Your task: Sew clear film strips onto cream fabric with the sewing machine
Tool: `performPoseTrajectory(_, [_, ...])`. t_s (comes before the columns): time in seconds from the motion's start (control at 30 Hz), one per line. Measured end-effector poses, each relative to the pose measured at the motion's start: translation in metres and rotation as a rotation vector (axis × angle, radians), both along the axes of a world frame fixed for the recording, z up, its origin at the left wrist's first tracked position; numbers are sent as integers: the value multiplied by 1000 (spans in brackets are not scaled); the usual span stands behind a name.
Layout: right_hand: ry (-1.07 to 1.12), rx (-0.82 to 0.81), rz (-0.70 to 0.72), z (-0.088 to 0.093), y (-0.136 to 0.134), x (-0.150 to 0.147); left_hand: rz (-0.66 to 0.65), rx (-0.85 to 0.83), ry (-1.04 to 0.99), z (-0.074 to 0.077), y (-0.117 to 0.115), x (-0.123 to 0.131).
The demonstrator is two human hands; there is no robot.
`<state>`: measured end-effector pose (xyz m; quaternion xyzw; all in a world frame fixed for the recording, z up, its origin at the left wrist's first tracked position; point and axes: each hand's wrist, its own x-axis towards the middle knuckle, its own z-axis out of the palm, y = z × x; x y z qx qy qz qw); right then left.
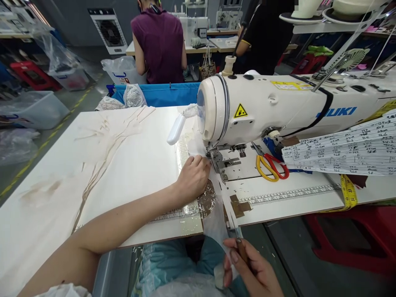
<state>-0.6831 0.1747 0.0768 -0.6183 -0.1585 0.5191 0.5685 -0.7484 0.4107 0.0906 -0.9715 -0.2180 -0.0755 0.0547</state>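
Observation:
My left hand (194, 176) is closed beside the needle area of a white sewing machine (262, 103), knuckles up, its fingers pressed on thin white fabric (216, 222). That fabric runs from under the machine head over the table's front edge toward my lap. A narrow white strip (228, 206) lies along its right side. Below the edge, my right hand (255, 268) is closed round a brown-handled tool (242, 251) with a thin metal shaft, like an awl. The shaft's tip is at the strip's lower end. Some fabric hangs beside these fingers.
Scissors (271, 167) with yellow and red handles lie right of the needle, near handwritten sheets (340, 148) and a yellow tape measure (349, 192). A white plastic piece (176, 130) stands left of the machine head. A blue fabric bin (170, 95) adjoins the table's far edge. Two people work beyond.

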Motion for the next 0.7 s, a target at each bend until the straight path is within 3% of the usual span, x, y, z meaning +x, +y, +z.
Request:
performPoseTrajectory(0.13, [-29,26,-45,-12,1,-7,-11,-40,3,2,-2,-3])
performPoseTrajectory(0.3, [-225,63,45,-21,-1,6,-16,-58,-14,-1,-3,-6])
performPoseTrajectory(0.43, [-334,109,93,-25,-1,13,0,-69,-39,-5,3,-2])
performPoseTrajectory(0.7, [-400,113,46,-28,3,16,12,-112,-69,-10,12,-1])
